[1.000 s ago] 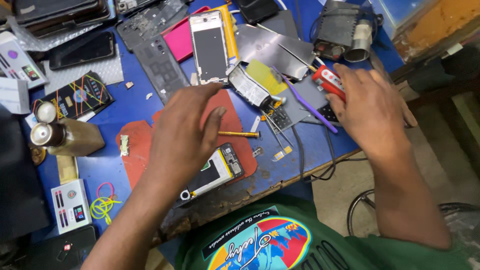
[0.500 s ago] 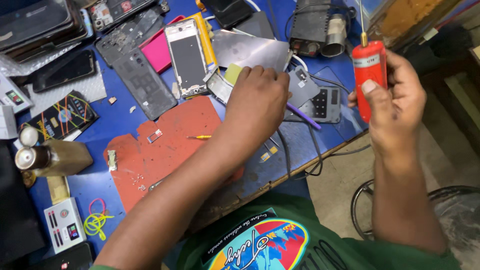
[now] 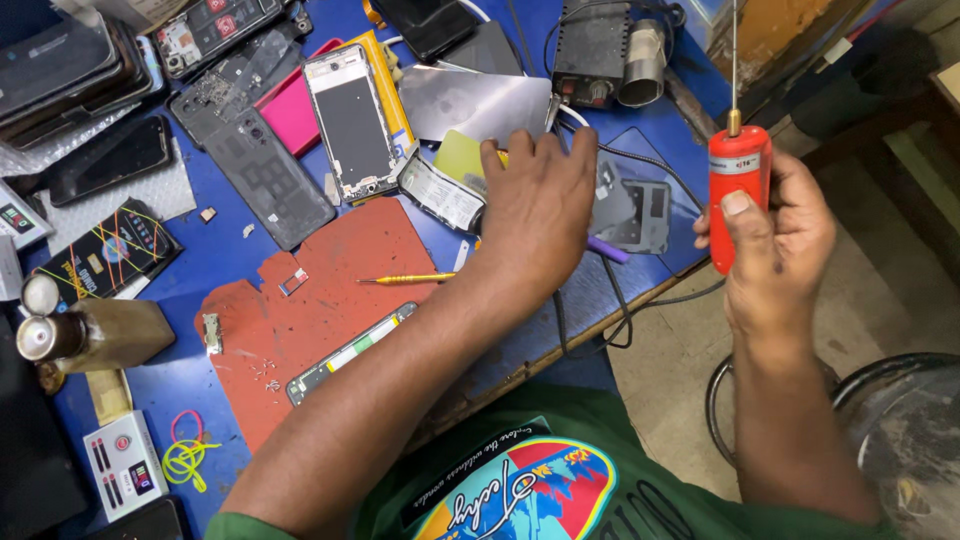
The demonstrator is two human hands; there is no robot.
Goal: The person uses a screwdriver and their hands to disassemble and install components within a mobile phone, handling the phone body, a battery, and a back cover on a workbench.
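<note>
My right hand [image 3: 775, 240] grips a red cylindrical tool [image 3: 737, 190] upright, its thin metal rod pointing up, off the right edge of the bench. My left hand [image 3: 535, 205] reaches over the blue bench, fingers curled down on a yellow-green card [image 3: 458, 158] and a dark phone part [image 3: 438, 192] beside it; what the fingers hold is hidden. On the torn red mat [image 3: 330, 290] lie a slim phone frame [image 3: 350, 352] and a yellow screwdriver [image 3: 405, 279].
Opened phones and back covers [image 3: 350, 120] crowd the far bench. A soldering station [image 3: 598, 50] stands at the back right, with cables trailing over the edge. Brown bottles [image 3: 85, 335] sit at the left. A dark stool [image 3: 900, 440] is at my right.
My left hand left the red mat and reached toward the back right. My right hand picked up the red tool from the bench and raised it upright.
</note>
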